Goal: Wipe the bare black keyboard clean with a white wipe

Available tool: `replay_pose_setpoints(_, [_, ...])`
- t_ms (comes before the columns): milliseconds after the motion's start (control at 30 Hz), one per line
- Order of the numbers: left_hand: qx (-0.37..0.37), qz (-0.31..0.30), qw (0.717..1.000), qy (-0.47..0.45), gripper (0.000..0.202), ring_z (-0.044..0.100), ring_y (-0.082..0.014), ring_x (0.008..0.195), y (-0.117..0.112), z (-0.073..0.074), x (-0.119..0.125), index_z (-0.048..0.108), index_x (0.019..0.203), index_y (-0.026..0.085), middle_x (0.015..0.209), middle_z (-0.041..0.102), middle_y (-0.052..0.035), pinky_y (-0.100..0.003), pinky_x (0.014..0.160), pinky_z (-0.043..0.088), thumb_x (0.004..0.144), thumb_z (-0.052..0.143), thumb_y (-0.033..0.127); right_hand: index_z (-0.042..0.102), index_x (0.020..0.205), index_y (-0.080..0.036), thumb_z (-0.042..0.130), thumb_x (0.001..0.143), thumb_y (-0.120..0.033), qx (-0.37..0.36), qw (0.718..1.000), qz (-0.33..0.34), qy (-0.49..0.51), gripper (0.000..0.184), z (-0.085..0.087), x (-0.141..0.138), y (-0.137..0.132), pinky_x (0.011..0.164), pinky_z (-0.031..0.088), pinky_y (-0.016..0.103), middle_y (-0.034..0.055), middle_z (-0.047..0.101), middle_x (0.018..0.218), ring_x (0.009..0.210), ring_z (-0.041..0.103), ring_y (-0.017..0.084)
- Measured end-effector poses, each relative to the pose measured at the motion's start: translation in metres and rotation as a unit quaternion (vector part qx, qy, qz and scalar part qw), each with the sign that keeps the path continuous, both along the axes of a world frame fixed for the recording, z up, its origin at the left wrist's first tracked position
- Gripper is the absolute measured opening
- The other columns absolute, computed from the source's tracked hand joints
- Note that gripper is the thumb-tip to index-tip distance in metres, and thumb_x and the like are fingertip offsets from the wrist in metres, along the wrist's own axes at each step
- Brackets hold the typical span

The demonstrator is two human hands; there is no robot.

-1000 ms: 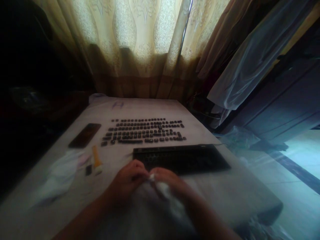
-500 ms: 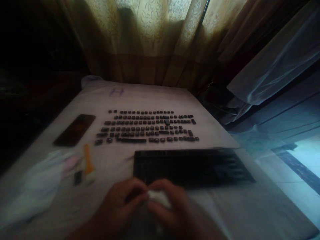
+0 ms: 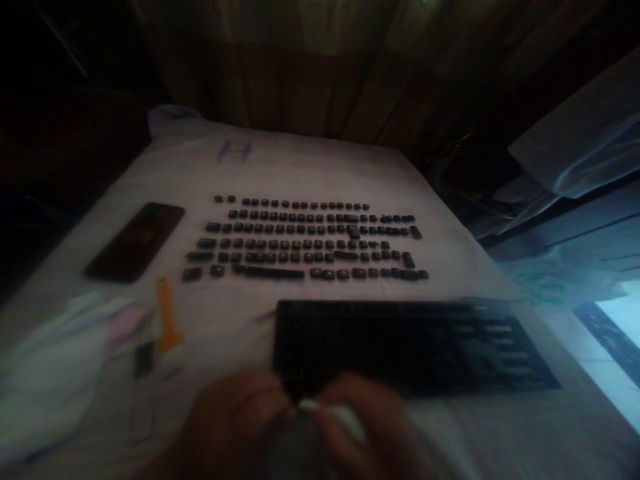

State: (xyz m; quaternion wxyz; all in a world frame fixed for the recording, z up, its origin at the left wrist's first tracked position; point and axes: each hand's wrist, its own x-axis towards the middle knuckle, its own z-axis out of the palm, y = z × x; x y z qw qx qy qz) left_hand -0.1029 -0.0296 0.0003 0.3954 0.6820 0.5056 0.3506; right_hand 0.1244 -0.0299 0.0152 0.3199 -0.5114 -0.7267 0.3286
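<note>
At the bottom of the view, both hands meet in front of the keyboard base. My left hand (image 3: pixel 240 417) is closed in a pinch, and what its fingertips hold is blurred and hidden. My right hand (image 3: pixel 367 420) is closed round a soft white cloth (image 3: pixel 350 423), whose edge shows between thumb and fingers close to the left fingertips. Just beyond the hands lies the black keyboard base (image 3: pixel 380 347), with most keys off it. Further back, loose black keycaps (image 3: pixel 275 273) lie in several rows in keyboard order on the white sheet.
A dark smartphone (image 3: pixel 137 243) lies at the left. Closer in are an orange-handled brush (image 3: pixel 167 317), a small dark item (image 3: pixel 144 360) and a crumpled white cloth or bag (image 3: pixel 60 373) with a pink patch. A curtain (image 3: pixel 310 87) hangs behind the white-covered table (image 3: pixel 305 160).
The view has tilted down, showing less curtain. My hands stay together at the bottom; the white cloth shows as a narrower band in my right hand.
</note>
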Motion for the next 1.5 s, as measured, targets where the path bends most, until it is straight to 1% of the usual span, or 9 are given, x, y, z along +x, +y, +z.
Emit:
replay_pose_setpoints(33, [0.054, -0.018, 0.998, 0.035, 0.009, 0.068, -0.0183, 0.067, 0.007, 0.002, -0.003, 0.076, 0.088, 0.04, 0.077, 0.076, 0.0012, -0.031, 0.06, 0.055, 0.084, 0.071, 0.034, 0.074, 0.082, -0.03, 0.062, 0.093, -0.034, 0.046, 0.999, -0.004, -0.007, 0.016, 0.0, 0.001, 0.005, 0.055, 0.052, 0.028, 0.0012, 0.072, 0.065, 0.055, 0.066, 0.019])
replay_pose_setpoints(133, [0.15, 0.031, 0.986, 0.071, 0.008, 0.066, -0.0176, 0.067, 0.024, 0.004, -0.011, 0.072, 0.085, 0.038, 0.073, 0.072, 0.0038, -0.031, 0.063, 0.054, 0.085, 0.067, 0.031, 0.072, 0.081, -0.026, 0.059, 0.094, -0.025, 0.117, 0.991, -0.021, -0.066, 0.019, 0.0, 0.002, 0.018, 0.052, 0.047, 0.027, 0.0022, 0.069, 0.062, 0.051, 0.064, 0.017])
replay_pose_setpoints(200, [0.162, 0.048, 0.981, 0.091, 0.012, 0.066, -0.0195, 0.074, 0.03, 0.003, -0.014, 0.072, 0.093, 0.037, 0.081, 0.074, 0.0031, -0.033, 0.071, 0.055, 0.084, 0.068, 0.03, 0.071, 0.078, -0.025, 0.056, 0.096, -0.023, 0.143, 0.984, -0.01, -0.102, 0.023, 0.0, 0.001, 0.022, 0.051, 0.044, 0.026, 0.0022, 0.067, 0.06, 0.05, 0.062, 0.016])
replay_pose_setpoints(333, [0.182, 0.065, 0.969, 0.157, 0.021, 0.068, -0.025, 0.085, 0.031, -0.002, -0.014, 0.068, 0.106, 0.035, 0.095, 0.075, -0.0011, -0.04, 0.079, 0.057, 0.086, 0.066, 0.04, 0.068, 0.074, -0.025, 0.05, 0.1, -0.026, 0.148, 0.979, 0.003, -0.139, 0.032, -0.008, -0.009, 0.019, 0.053, 0.041, 0.028, 0.0034, 0.065, 0.061, 0.053, 0.06, 0.015])
replay_pose_setpoints(600, [0.221, 0.031, 0.945, 0.237, 0.019, 0.072, -0.0235, 0.083, 0.032, 0.001, -0.011, 0.061, 0.107, 0.033, 0.094, 0.075, -0.001, -0.042, 0.072, 0.063, 0.097, 0.046, 0.04, 0.065, 0.07, -0.021, 0.043, 0.103, -0.021, 0.195, 0.969, -0.029, -0.15, 0.039, -0.017, -0.02, 0.021, 0.055, 0.034, 0.029, 0.0, 0.059, 0.06, 0.054, 0.054, 0.014])
replay_pose_setpoints(767, [0.217, 0.029, 0.944, 0.248, 0.021, 0.072, -0.023, 0.084, 0.031, 0.0, -0.013, 0.061, 0.109, 0.032, 0.096, 0.075, -0.0011, -0.043, 0.074, 0.063, 0.097, 0.046, 0.041, 0.067, 0.072, -0.021, 0.042, 0.104, -0.023, 0.189, 0.969, -0.022, -0.157, 0.041, -0.015, -0.011, 0.019, 0.055, 0.034, 0.029, 0.0001, 0.061, 0.062, 0.053, 0.053, 0.013])
replay_pose_setpoints(1133, [0.235, 0.019, 0.932, 0.274, 0.038, 0.072, -0.0245, 0.091, 0.03, -0.004, -0.015, 0.058, 0.13, 0.03, 0.106, 0.076, -0.004, -0.042, 0.077, 0.062, 0.097, 0.048, 0.046, 0.062, 0.066, -0.02, 0.044, 0.103, -0.02, 0.186, 0.968, -0.036, -0.163, 0.041, -0.011, -0.005, 0.019, 0.055, 0.033, 0.029, -0.0012, 0.055, 0.059, 0.052, 0.05, 0.013])
replay_pose_setpoints(1367, [0.252, 0.012, 0.926, 0.282, 0.035, 0.072, -0.0224, 0.086, 0.031, -0.002, -0.014, 0.061, 0.127, 0.029, 0.102, 0.075, -0.0046, -0.039, 0.071, 0.061, 0.099, 0.046, 0.043, 0.068, 0.078, -0.02, 0.046, 0.105, -0.022, 0.213, 0.963, -0.054, -0.154, 0.034, -0.009, -0.012, 0.026, 0.057, 0.036, 0.028, -0.0011, 0.059, 0.062, 0.054, 0.052, 0.013])
replay_pose_setpoints(1500, [0.247, 0.014, 0.93, 0.271, 0.035, 0.071, -0.0223, 0.086, 0.03, -0.003, -0.013, 0.061, 0.128, 0.03, 0.101, 0.075, -0.0042, -0.039, 0.072, 0.061, 0.098, 0.047, 0.043, 0.068, 0.076, -0.021, 0.043, 0.105, -0.023, 0.215, 0.958, -0.054, -0.18, 0.039, -0.012, -0.014, 0.026, 0.055, 0.034, 0.03, -0.0006, 0.059, 0.061, 0.053, 0.051, 0.014])
